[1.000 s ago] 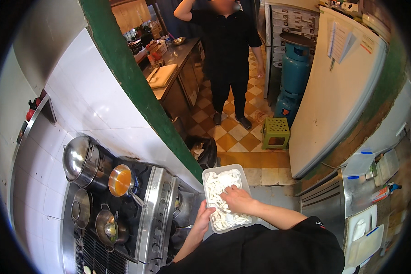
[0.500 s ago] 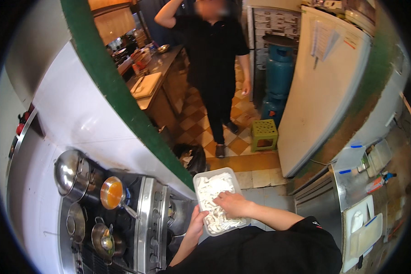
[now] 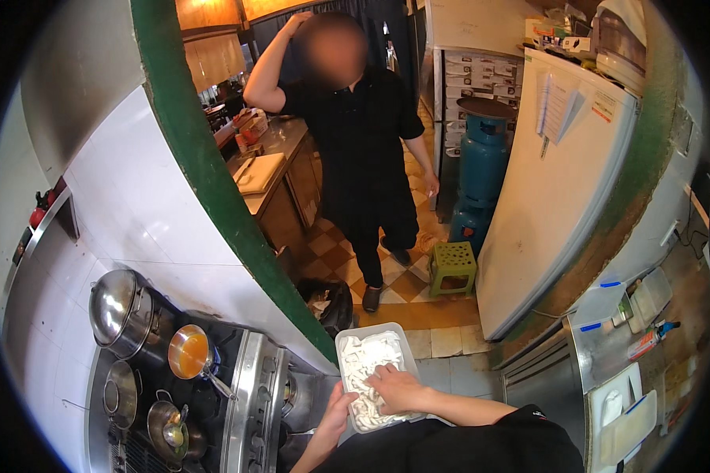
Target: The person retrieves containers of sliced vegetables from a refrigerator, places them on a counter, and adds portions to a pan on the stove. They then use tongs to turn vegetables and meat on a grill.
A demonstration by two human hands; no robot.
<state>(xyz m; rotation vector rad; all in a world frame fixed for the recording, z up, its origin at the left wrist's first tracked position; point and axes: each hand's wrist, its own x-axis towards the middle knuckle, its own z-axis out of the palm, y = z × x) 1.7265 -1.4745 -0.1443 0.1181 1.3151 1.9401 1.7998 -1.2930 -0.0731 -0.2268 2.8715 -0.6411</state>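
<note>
A translucent plastic tub (image 3: pixel 409 352) full of white strips of food (image 3: pixel 361 368) is held out in front of me. My left hand (image 3: pixel 340 407) grips its near left side, thumb over the rim. My right hand (image 3: pixel 396 388) reaches into the tub, its bent fingers somewhat apart and resting on the strips; the fingertips are partly hidden among them. What food the strips are, I cannot tell.
At left a stove (image 3: pixel 248 394) bears a lidded pot (image 3: pixel 118 307), a saucepan of orange liquid (image 3: pixel 188 352) and other pans. A person in black (image 3: pixel 355 150) stands ahead, near a green stool (image 3: pixel 453 268), gas cylinders (image 3: pixel 481 162) and a white fridge (image 3: pixel 556 181). A counter (image 3: pixel 599 347) runs along the right.
My view has tilted up, so the scene sits lower. My right hand has shifted slightly over the strips. The person ahead stands with one hand raised to the head.
</note>
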